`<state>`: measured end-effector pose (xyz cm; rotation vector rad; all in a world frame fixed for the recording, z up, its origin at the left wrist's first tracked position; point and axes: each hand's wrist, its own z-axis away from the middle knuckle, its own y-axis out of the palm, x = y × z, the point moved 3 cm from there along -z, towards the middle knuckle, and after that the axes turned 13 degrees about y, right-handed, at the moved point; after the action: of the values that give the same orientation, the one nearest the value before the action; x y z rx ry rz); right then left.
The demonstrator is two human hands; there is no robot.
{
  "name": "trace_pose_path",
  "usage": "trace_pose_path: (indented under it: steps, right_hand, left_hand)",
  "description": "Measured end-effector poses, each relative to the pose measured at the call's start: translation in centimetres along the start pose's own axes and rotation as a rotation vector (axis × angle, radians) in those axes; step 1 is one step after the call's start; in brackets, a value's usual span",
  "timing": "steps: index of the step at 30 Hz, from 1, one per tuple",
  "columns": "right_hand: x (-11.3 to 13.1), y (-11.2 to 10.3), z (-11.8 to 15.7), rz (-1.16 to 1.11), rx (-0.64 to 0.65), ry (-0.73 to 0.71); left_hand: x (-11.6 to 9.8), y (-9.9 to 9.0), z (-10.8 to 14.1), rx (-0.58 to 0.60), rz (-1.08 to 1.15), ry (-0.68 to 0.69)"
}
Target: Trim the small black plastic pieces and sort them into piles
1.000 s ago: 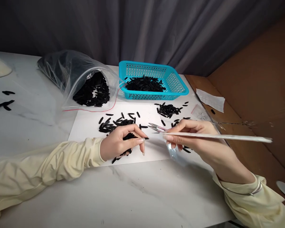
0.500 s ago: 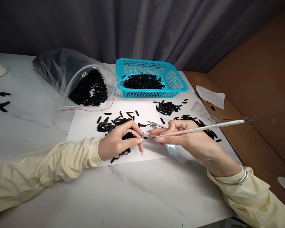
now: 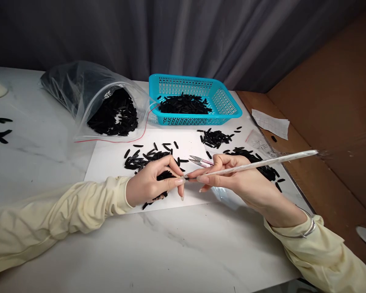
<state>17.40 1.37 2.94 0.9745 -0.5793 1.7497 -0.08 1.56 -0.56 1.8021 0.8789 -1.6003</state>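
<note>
Left hand [image 3: 154, 179] pinches a black piece [image 3: 186, 178] between its fingertips, and the right hand [image 3: 234, 175] grips a white-handled tool [image 3: 271, 162], tip right at that piece! Snips [image 3: 198, 160] lie just beyond the right fingers.

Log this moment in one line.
left hand: pinching slender black piece; right hand: holding thin whitish rod, tip near piece; beyond: blue perforated plastic basket

My right hand [image 3: 242, 181] has moved left; the white stick [image 3: 264, 164] now reaches my left hand [image 3: 154, 181], its far end higher.
</note>
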Motion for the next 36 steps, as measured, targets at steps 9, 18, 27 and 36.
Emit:
trace_pose_path:
  steps: [9,18,27,36]
  right_hand:
    - [0.1,0.2,0.1,0.013,-0.008,0.006]
    - [0.2,0.6,0.7,0.273,-0.133,-0.071]
    - [-1.6,2.4,2.3,0.806,-0.448,-0.511]
    - [-3.5,3.6,1.6,0.973,-0.475,-1.006]
  left_hand:
    - [-0.1,0.0,0.0,-0.008,-0.02,0.021]
    - [-0.1,0.0,0.0,-0.049,0.004,-0.003]
    - [0.0,-0.1,0.0,-0.094,0.157,-0.106]
    - [0.0,-0.3,-0.5,-0.128,0.259,-0.154]
